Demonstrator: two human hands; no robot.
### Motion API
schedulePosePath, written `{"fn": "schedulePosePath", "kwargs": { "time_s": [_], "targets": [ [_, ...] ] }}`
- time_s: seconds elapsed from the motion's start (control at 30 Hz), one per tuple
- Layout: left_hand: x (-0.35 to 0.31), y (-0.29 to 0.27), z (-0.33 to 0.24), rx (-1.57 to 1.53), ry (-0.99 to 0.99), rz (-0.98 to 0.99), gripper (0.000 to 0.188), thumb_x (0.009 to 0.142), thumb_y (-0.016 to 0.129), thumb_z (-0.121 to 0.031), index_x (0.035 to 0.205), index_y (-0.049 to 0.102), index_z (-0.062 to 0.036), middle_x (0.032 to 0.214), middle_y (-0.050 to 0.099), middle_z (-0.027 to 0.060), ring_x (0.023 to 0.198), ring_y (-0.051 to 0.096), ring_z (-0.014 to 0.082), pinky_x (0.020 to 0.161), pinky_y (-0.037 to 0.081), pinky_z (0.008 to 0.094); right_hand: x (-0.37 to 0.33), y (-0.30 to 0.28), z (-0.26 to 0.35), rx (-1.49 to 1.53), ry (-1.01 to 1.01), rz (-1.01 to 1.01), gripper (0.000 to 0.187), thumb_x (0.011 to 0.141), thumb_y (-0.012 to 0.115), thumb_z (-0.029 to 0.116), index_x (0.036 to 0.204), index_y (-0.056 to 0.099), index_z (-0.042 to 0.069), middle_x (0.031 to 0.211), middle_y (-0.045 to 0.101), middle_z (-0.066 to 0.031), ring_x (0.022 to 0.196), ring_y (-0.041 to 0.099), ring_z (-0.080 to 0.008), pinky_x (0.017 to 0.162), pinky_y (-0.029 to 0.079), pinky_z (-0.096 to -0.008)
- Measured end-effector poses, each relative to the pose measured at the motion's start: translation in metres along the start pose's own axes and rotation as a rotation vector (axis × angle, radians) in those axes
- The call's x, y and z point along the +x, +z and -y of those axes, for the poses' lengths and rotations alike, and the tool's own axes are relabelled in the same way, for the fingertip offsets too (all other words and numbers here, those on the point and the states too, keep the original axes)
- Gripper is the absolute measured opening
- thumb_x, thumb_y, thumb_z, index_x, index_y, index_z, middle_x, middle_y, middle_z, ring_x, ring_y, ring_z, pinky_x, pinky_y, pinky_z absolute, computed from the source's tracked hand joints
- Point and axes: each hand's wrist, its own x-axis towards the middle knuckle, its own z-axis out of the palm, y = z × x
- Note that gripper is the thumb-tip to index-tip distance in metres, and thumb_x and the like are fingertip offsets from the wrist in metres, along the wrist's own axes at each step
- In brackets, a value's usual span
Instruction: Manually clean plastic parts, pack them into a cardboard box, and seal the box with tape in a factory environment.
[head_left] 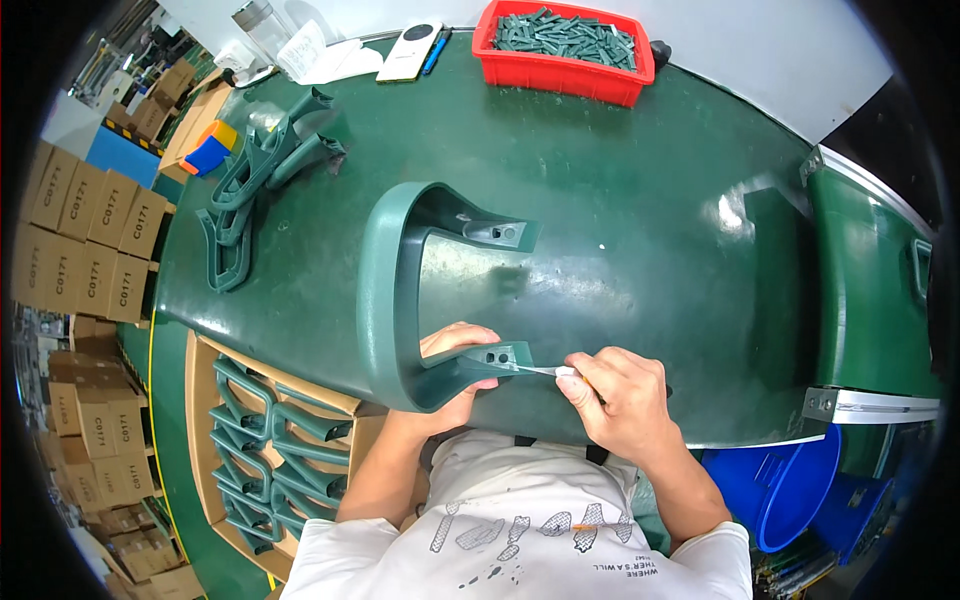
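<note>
Green U-shaped part (383, 295), open side rightward, ends holed; slim pale tool (547, 370) at near end.

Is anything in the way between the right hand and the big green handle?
Nothing visible blocks it. The right hand pinches a thin tool that reaches the near end of the green handle; the left hand grips around that arm, left of the tip.

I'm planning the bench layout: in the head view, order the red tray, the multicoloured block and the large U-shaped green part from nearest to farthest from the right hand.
From the right hand:
1. Large U-shaped green part, just to its left.
2. Red tray, ahead, on the far side.
3. Multicoloured block, off at the far left.
</note>
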Motion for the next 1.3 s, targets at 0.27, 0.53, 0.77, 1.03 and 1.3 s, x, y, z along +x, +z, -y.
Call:
{"fn": "schedulePosePath", "kwargs": {
  "time_s": [0.27,0.53,0.77,1.03,1.3],
  "targets": [
    [-0.004,-0.002,0.002,-0.064,-0.047,0.045,0.031,0.071,0.071,-0.007,0.098,0.058,0.0031,0.089,0.063,0.0138,0.076,0.061,0.0244,0.069,0.048,0.0326,0.003,0.0,-0.002,-0.063,-0.103,-0.05,0.017,0.074,0.072,0.017,0.076,0.065,0.001,0.057,0.053,-0.0058,0.048,0.053,-0.0199,0.043,0.041,-0.0309],
    [-0.01,-0.006,0.012,-0.168,-0.082,0.085,0.029,0.077,0.073,-0.013,0.098,0.059,0.0017,0.095,0.063,0.0133,0.081,0.061,0.0239,0.071,0.048,0.0319,0.002,0.001,-0.004,-0.112,-0.123,-0.06,0.02,0.071,0.073,0.021,0.075,0.064,0.004,0.056,0.049,-0.003,0.048,0.052,-0.0188,0.042,0.041,-0.0303],
    [-0.009,-0.005,0.006,-0.193,-0.162,0.052,0.038,0.084,0.068,-0.028,0.096,0.059,0.0067,0.085,0.063,0.0143,0.072,0.06,0.0195,0.064,0.048,0.0301,0.001,0.003,-0.002,-0.109,-0.112,-0.058,0.019,0.071,0.073,0.02,0.075,0.064,0.004,0.056,0.049,-0.003,0.049,0.052,-0.019,0.043,0.041,-0.0306],
    [-0.015,-0.006,0.009,-0.228,-0.187,0.077,0.038,0.081,0.071,-0.027,0.097,0.06,0.0052,0.088,0.063,0.0134,0.075,0.06,0.0193,0.065,0.048,0.03,0.003,0.004,-0.003,-0.146,-0.089,-0.055,0.018,0.072,0.072,0.021,0.076,0.065,0.005,0.057,0.051,-0.0028,0.049,0.053,-0.0189,0.043,0.042,-0.031],
    [-0.005,-0.002,0.007,-0.477,-0.209,-0.05,0.031,0.073,0.077,-0.016,0.093,0.062,0.0023,0.091,0.065,0.0168,0.082,0.062,0.0239,0.072,0.048,0.033,0.0,-0.004,-0.007,0.163,0.009,-0.018,0.016,0.077,0.07,0.018,0.077,0.066,0.003,0.055,0.052,-0.0055,0.046,0.051,-0.0191,0.042,0.039,-0.031]
  ]
}}
